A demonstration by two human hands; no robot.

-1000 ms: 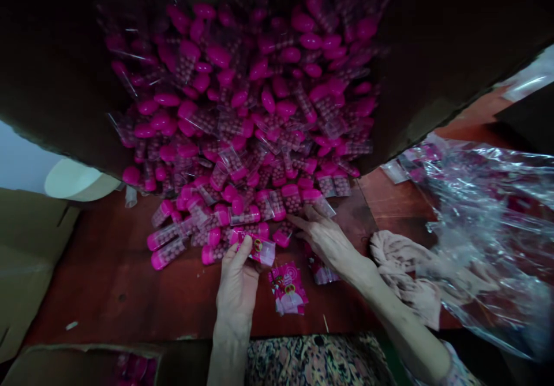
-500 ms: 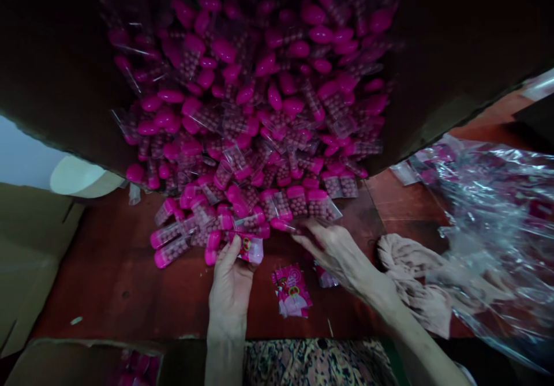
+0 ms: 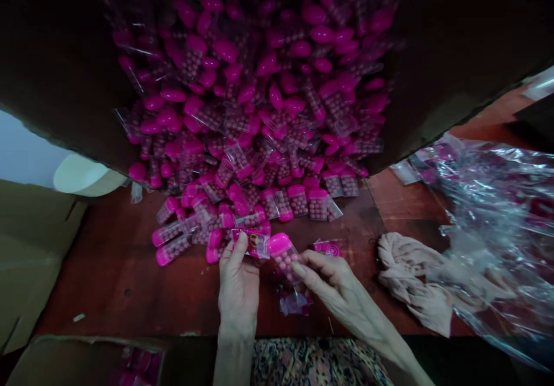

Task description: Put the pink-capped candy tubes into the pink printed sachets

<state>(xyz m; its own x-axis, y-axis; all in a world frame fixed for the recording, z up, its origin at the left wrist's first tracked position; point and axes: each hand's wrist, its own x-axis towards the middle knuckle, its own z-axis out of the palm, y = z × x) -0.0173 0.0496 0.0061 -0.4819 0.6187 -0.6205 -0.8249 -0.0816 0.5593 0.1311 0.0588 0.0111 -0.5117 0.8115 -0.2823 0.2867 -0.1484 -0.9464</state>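
Note:
My left hand point(image 3: 239, 279) pinches a small pink printed packet point(image 3: 257, 244) between thumb and fingers. Just right of it, my right hand point(image 3: 331, 282) grips the lower end of a clear container point(image 3: 284, 257) with a pink cap and pink beads inside. The capped end touches or nearly touches the packet. Below the container lie printed packets point(image 3: 294, 302), partly covered by it, and another pink packet point(image 3: 328, 248) rests behind my right hand. Many similar containers point(image 3: 242, 161) spill from a large dark box onto the red table point(image 3: 142, 293).
A beige cloth point(image 3: 415, 276) and crumpled clear plastic point(image 3: 511, 230) lie at the right. At the left are a pale bowl point(image 3: 86, 177) and a cardboard flap point(image 3: 34, 253). An open box point(image 3: 78, 363) with pink items stands at the bottom left.
My right hand has come back from the pile's edge toward my left hand, now with a pink-capped container in it. My left hand has shifted slightly right, still with the packet.

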